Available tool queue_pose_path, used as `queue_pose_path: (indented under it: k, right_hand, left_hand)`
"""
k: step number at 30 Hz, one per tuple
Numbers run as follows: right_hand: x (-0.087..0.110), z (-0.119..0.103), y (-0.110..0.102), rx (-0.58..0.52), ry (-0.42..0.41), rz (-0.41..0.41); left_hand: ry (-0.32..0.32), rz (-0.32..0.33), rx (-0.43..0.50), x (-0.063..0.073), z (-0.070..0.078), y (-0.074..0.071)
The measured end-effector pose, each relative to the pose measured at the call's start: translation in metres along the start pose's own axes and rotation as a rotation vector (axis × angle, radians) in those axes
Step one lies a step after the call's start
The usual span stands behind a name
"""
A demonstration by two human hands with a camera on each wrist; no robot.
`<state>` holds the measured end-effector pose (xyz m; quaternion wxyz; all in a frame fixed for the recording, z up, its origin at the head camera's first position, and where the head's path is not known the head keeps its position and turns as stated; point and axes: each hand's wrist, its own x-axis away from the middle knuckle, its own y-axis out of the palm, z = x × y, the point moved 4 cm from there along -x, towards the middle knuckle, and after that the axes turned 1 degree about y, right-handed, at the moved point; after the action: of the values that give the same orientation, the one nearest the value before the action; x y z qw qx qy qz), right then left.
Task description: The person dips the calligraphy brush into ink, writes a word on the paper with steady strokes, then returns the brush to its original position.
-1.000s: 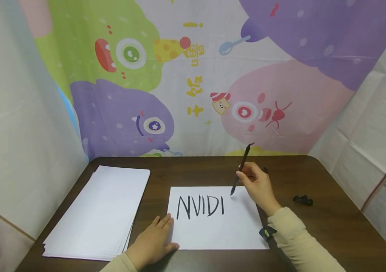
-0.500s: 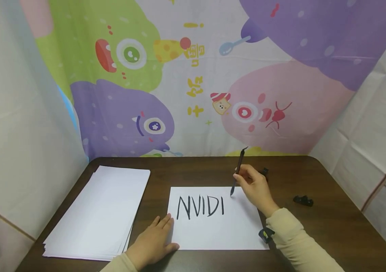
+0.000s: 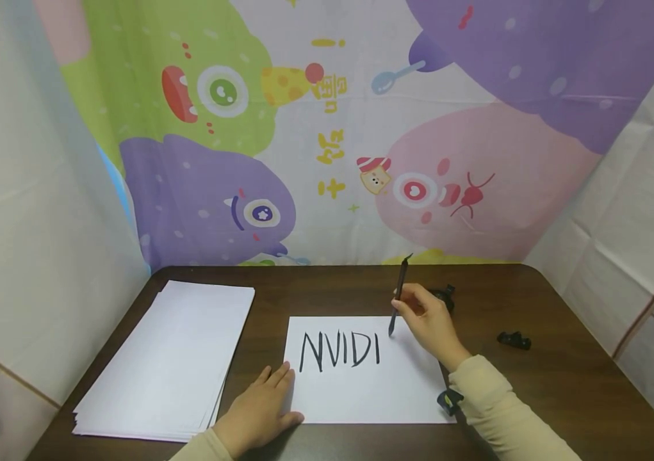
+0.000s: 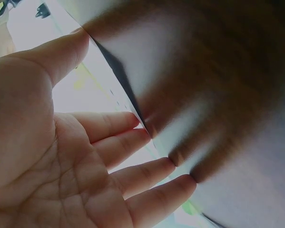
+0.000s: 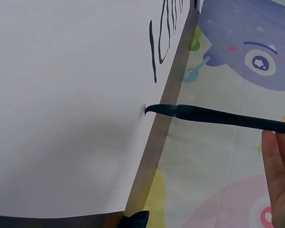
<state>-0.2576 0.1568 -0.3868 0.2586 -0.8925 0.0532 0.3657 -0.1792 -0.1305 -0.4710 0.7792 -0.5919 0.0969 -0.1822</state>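
Note:
My right hand (image 3: 433, 323) pinches a black ink brush (image 3: 401, 280) by its handle, nearly upright. In the right wrist view the bent dark tip of the brush (image 5: 163, 109) is right at the white sheet (image 5: 75, 61). On that sheet (image 3: 367, 397), the black brushed letters NVIDI (image 3: 339, 349) stand in a row, left of the tip. My left hand (image 3: 260, 410) rests on the sheet's left edge with its fingers spread and straight. The left wrist view shows its fingertips (image 4: 180, 183) at the paper's edge.
A stack of white paper (image 3: 171, 358) lies at the left of the dark brown table (image 3: 315, 291). A small black brush rest (image 3: 514, 340) stands to the right. Behind my right hand is a partly hidden black object (image 3: 449, 294). A cartoon-print cloth (image 3: 327, 224) hangs behind the table.
My right hand has moved slightly left and nearer, and the brush has become more upright, its tip slightly lower on the sheet. The left hand and letters have not changed.

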Motion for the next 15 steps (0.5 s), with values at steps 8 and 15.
queue_pose_path:
  k: [8, 15]
  right_hand:
    - [0.0024, 0.0001, 0.0009, -0.009, -0.008, -0.025]
    - [0.0030, -0.0052, 0.0003, -0.041, -0.006, -0.051]
  left_hand:
    - [0.004, 0.002, -0.001, 0.0001, 0.0006, 0.0002]
    - [0.002, 0.004, -0.005, 0.0000, 0.0009, -0.0001]
